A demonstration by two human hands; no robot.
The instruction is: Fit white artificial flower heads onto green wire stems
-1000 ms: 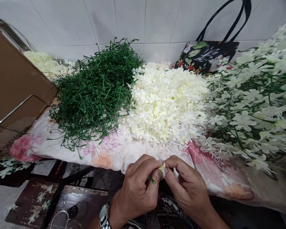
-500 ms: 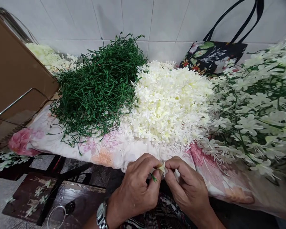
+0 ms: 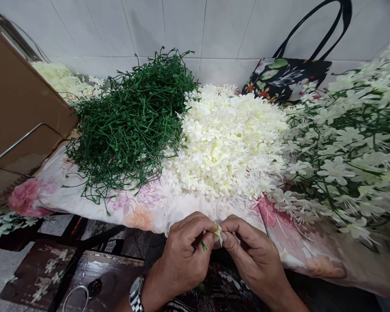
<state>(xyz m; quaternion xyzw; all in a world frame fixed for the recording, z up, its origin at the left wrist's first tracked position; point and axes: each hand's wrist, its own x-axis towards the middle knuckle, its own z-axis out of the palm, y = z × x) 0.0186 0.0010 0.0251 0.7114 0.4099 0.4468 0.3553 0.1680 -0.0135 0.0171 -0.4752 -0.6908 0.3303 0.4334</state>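
Note:
My left hand (image 3: 188,251), with a metal watch at the wrist, pinches a small pale flower (image 3: 218,234) at the lower centre. A short piece of green stem (image 3: 203,245) sticks out below its fingers. My right hand (image 3: 251,249) is closed on the other side of the same flower, its fingertips nearly touching those of the left. Beyond my hands lies a heap of white blossoms (image 3: 229,143). To its left is a tangled pile of green stems (image 3: 133,117). Blossoms joined to green stems (image 3: 347,151) fill the right side.
A flowered cloth (image 3: 178,208) covers the work surface. A black floral bag (image 3: 289,80) leans at the tiled wall. On the left stands a brown cardboard box (image 3: 22,104) by a bent metal wire. Loose flowers lie on a dark wooden stool (image 3: 26,275) at lower left.
The view has shifted slightly. Both hands still hold the flower, and my right fingertips have closed in on its petals, covering more of it.

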